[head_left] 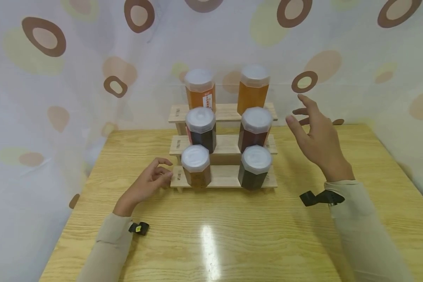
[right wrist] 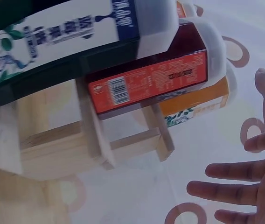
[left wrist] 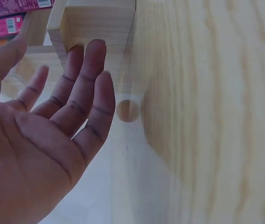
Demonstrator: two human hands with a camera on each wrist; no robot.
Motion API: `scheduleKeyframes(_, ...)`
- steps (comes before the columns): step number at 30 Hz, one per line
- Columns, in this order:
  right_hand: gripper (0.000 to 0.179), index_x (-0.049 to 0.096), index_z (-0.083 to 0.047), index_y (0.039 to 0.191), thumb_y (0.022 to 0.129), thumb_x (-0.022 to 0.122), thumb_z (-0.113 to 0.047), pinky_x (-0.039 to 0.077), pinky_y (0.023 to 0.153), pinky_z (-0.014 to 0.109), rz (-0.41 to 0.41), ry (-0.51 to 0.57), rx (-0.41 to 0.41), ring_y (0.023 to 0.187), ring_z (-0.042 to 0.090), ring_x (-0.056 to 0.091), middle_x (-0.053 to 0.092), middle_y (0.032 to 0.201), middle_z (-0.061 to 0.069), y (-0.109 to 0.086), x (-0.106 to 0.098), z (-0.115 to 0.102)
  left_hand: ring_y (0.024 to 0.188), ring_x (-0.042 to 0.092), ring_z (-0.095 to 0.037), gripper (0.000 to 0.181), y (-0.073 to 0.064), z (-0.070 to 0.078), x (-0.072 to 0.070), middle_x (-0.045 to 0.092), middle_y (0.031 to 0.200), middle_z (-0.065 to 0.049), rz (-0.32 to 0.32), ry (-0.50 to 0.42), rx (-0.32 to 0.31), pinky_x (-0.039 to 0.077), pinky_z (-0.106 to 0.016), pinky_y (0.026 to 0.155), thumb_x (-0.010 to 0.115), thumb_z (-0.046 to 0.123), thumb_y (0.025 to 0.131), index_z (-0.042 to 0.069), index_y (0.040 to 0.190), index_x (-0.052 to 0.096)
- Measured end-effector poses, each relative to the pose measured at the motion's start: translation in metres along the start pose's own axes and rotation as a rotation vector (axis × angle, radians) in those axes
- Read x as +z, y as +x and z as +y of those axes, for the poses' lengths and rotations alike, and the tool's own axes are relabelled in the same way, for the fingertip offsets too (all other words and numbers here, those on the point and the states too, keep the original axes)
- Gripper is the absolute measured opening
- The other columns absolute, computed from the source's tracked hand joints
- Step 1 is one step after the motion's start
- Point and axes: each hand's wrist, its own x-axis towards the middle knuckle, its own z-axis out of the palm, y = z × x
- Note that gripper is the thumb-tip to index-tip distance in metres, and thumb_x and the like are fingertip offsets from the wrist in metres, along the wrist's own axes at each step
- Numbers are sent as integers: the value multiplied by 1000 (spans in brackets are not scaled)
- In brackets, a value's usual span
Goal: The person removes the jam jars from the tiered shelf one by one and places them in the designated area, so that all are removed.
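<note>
Jars on a stepped rack, hands empty

Six stand upright, two per level, probably so that front ones do not hide back ones. The left hand, loosely bent, is near the rack's lower left end; whether it touches, I cannot tell. The right hand is spread wide, beside the jars and apart from them.

table: smooth wood, shiny, bright glare streak near | stand: pale wood, smooth, dull | jars: see-through, shiny sides, plastic or glass hard to tell | lids: cloudy plastic, smooth | labels: smooth, thin, like paper | far sheet: like cloth, mostly dull, wrinkled left | sleeves: soft cloth, dull | wrist clips: plastic, black
</note>
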Motion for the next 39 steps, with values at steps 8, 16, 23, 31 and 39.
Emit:
scheduleKeyframes(8,58,37,-18,158,107,50,-41,46,82,58,10,10,-50,103,45,68,59,142,17,25,-8,-16,91,68,-34,35,4,-2,1,65,109,-20,-52,-26,-57,58,-42,82,63,11,105,-1,134,47)
scheduleKeyframes(16,61,35,-18,160,107,50,-43,44,87,59,-13,35,-45,107,44,65,62,135,19,42,-13,-30,87,67,-33,31,8,-3,6,65,99,-16,-70,-22,-15,59,-42,79,61,5,105,-4,132,51)
scheduleKeyframes(23,65,32,-19,162,106,49,-48,43,91,62,-59,-14,-33,108,43,64,62,137,21,61,-13,-37,84,65,-29,35,10,-5,7,64,90,-14,-82,-40,-15,57,-37,78,66,6,102,-2,133,52)
scheduleKeyframes(31,71,29,-18,163,105,49,-54,46,90,61,-109,-73,-20,109,43,65,59,142,22,75,-11,-43,78,60,-22,37,12,-6,8,63,84,-13,-92,-50,-27,51,-32,73,66,4,101,-2,135,52)
scheduleKeyframes(39,75,30,-16,163,104,51,-57,45,94,62,-158,-162,-59,109,43,66,58,142,22,94,-12,-52,71,54,-14,49,12,-3,6,61,84,-10,-82,-58,-45,45,-24,64,72,-2,95,-6,138,51)
